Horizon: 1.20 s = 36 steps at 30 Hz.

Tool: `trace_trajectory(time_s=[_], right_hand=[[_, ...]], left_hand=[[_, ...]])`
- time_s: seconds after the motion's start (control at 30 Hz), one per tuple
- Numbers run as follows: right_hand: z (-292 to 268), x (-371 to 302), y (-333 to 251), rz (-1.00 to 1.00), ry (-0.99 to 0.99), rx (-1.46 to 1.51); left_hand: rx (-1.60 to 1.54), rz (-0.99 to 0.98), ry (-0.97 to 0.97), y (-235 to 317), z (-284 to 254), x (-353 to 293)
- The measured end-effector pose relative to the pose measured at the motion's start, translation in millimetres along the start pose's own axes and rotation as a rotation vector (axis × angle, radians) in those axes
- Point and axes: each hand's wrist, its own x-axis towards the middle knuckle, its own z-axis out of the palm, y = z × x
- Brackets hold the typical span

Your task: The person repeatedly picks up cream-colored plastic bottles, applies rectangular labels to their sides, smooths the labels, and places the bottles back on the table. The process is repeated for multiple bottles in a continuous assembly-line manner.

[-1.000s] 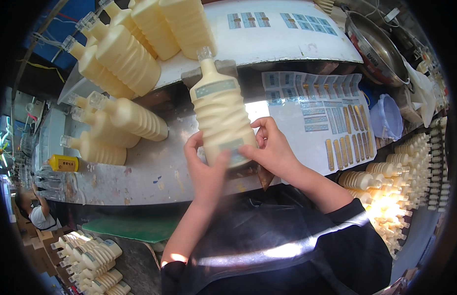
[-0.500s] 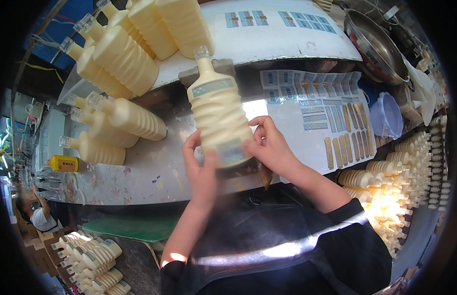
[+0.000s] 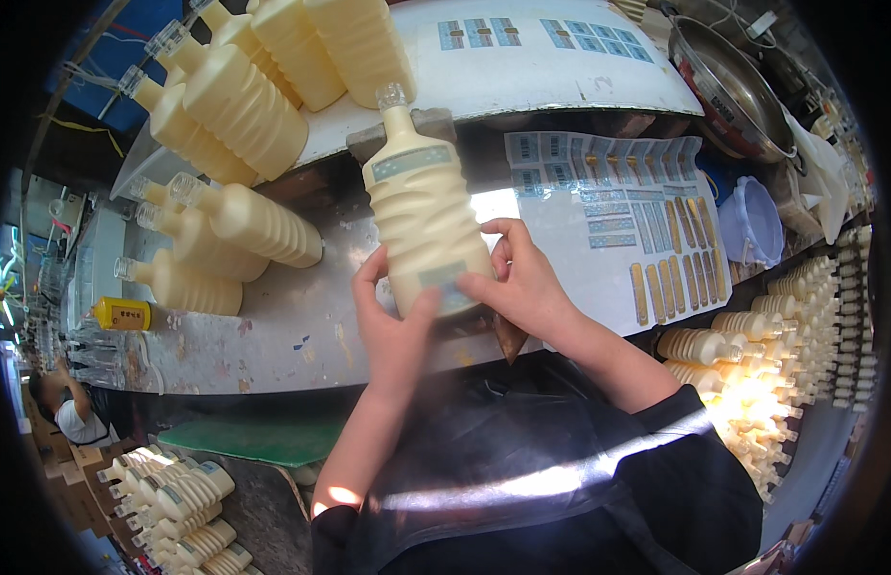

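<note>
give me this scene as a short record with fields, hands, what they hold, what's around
left hand: grips the lower left side of the cream ribbed plastic bottle, thumb on its front
right hand: holds the bottle's lower right, fingers by a small label near its base
bottle: clear cap pointing away, pale label band on its shoulder
surface: worn metal worktable
left of hands: more cream bottles lying on their sides
right of hands: sheets of blue and yellow stickers
far right: metal bowl

Sunlit steel worktable (image 3: 273,335) above a green floor mat (image 3: 244,436).
</note>
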Motion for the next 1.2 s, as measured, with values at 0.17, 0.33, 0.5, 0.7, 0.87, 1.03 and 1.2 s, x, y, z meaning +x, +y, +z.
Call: trace_trajectory(time_s=[0.17,0.33,0.5,0.7,0.87,1.03,1.2], right_hand=[[2.5,1.6,4.9,-0.011,0.018,0.007],[-0.1,7.0,16.9,0.023,-0.038,0.122],[-0.7,1.3,1.7,0.011,-0.002,-0.067],[-1.7,3.1,0.3,0.019,-0.013,-0.071],[1.3,2.2,1.8,0.001,0.032,0.004],[-1.5,2.2,0.0,0.01,-0.013,-0.046],[-13.9,15.5,13.0,0.089,-0.065,0.249]], left_hand=[[0.0,0.001,0.002,1.0,0.7,-0.2],[0.016,0.038,-0.03,-7.1,-3.4,-2.7],[0.052,0.022,-0.022,2.1,4.5,-5.8],[0.099,0.034,-0.024,-6.5,2.0,-6.0],[0.106,0.031,-0.028,-6.1,2.5,-5.7],[0.096,0.033,-0.024,-6.0,3.2,-5.8],[0.19,0.057,-0.013,-1.0,7.1,-5.6]])
